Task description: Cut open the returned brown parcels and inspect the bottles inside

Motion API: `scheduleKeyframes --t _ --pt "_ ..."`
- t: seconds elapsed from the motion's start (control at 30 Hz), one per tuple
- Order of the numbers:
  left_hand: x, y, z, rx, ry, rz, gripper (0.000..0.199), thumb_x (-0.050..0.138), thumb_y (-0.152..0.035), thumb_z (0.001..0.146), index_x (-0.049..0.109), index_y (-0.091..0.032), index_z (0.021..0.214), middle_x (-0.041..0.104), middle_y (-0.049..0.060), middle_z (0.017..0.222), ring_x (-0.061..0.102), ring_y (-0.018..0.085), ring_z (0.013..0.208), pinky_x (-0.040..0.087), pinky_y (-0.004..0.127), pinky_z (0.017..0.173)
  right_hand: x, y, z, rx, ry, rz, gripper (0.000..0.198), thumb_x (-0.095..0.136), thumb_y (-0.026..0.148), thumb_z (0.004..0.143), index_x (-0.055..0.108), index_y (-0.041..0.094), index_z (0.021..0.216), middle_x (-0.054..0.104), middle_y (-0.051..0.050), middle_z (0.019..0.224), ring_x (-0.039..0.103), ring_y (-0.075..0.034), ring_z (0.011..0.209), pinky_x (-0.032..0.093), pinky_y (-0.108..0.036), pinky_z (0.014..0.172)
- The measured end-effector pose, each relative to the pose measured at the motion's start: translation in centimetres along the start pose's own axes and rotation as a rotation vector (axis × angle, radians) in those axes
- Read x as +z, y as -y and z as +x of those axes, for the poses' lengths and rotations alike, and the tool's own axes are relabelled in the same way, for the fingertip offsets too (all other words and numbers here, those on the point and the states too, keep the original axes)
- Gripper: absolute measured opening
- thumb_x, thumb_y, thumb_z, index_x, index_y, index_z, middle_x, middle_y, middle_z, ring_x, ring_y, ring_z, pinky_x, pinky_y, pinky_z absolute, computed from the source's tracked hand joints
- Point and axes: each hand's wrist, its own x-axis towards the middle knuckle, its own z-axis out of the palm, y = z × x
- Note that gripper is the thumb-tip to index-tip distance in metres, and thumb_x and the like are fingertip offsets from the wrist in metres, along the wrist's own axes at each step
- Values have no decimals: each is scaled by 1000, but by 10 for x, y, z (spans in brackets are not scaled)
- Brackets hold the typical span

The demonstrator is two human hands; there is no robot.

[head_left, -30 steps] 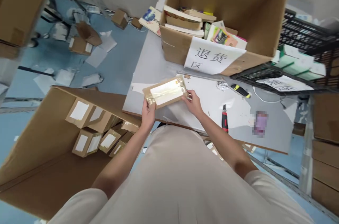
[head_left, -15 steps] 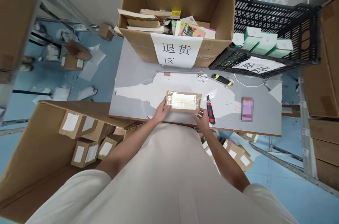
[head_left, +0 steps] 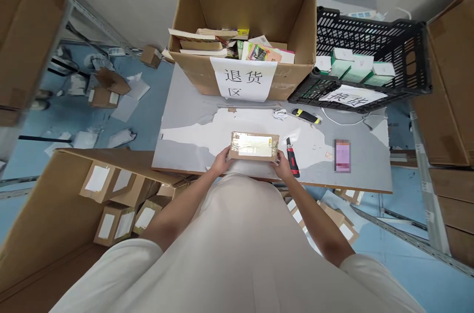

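Head view: the left hand and right hand grip the taped parcel at its 2 near corners, fingers partly curled and partly hidden. It sits over the worktop, close to the near edge; whether it rests or is lifted, I cannot tell. Just right of the right hand lies the red cutter, blade end pointing far. A rightward sweep could knock it or nick a finger if the blade is out; a loose pinch on glossy tape could let the parcel slip off the near edge.
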Motion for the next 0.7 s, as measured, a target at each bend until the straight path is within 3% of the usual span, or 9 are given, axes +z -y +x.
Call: scheduleKeyframes --t 0.17,0.3,0.43,0.57,0.7 --pt "-4 2 -3 -7 -65 25 62 67 -51 70 58 -19 122 65 10 118 60 25 110 48 39 96 2 10 -4 -7 -24 33 51 59 36 77 47 19 123 63 -12 117 60 -24 106 52 -43 89" --pt "-12 -11 -7 16 -94 279 43 52 -54 81 69 -17 96 67 10 96 63 21 88 50 34 82 -5 18 -8 -73 -30 -99 48 48 49 85 53 17 120 63 -13 113 60 -23 97 51 -41 86" --pt "-6 -22 1 -54 -156 458 47 42 -55 87 65 -18 69 65 9 75 61 22 78 46 34 78 -2 25 0 -2 -79 -291 48 36 54 90 59 15 106 66 -16 106 60 -28 98 46 -44 89" --pt "1 -21 14 -93 -183 446 50 41 -57 87 62 -18 64 64 10 69 61 24 75 44 36 75 3 23 12 40 -81 -298 50 36 58 89 60 16 100 67 -16 97 61 -29 94 46 -43 87" --pt "-3 -12 15 -97 -166 383 51 40 -57 87 66 -16 72 67 11 74 63 26 78 46 38 77 -2 14 13 52 -59 -247 48 38 56 89 61 17 106 69 -12 99 64 -24 91 49 -40 86"
